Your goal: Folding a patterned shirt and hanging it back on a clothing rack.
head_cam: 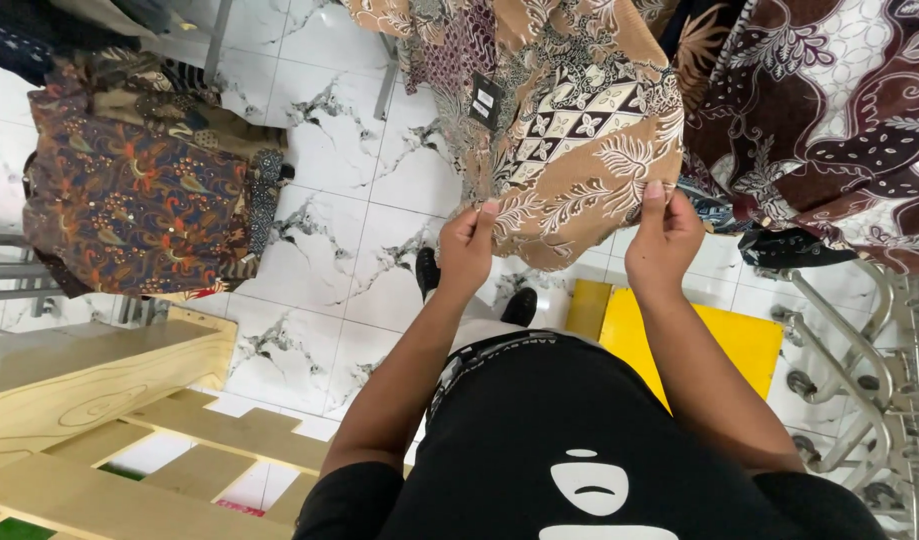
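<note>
We see a hanging patterned garment (569,150) ahead above the tiled floor (349,250), another garment (829,120) just right of it, more clothes (139,190) far left, a wooden pallet (109,400) lower left, a metal rack (859,370) lower right

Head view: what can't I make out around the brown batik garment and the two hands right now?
- Brown batik garment: its top is cut off by the upper edge, so how it hangs is unseen.
- Black tag: too small to make out.
- Left hand and right hand: fingertips pinch the hem; the pads are hidden behind the cloth.
- Feet: mostly hidden by the person's own body.
- Maroon patterned cloth: cut off by the right edge.
</note>
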